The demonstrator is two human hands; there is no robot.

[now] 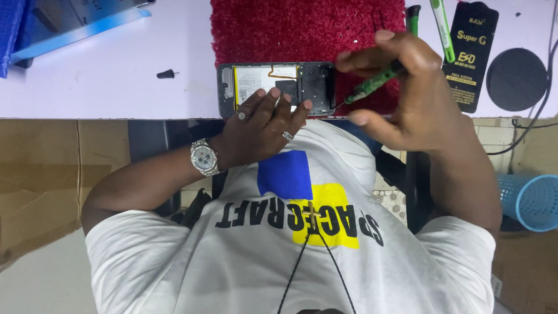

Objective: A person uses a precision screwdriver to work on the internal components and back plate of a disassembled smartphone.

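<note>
An opened phone [256, 78] with its back cover off lies on a red fuzzy mat [290, 29] at the near edge of the white table [104, 81]; its battery and black inner frame show. My left hand [261, 125], wearing rings and a wristwatch, rests its fingertips on the phone's near edge. My right hand [407, 93] grips a green screwdriver [375, 83] whose tip points at the phone's right end, by the camera area.
A black flat package [474, 52], a round black disc [516, 78] and a green-and-white tool [443, 29] lie at the right. A small black bit [165, 74] sits left of the phone, a blue-edged panel [75, 23] at the far left. A blue basket [532, 200] stands on the floor.
</note>
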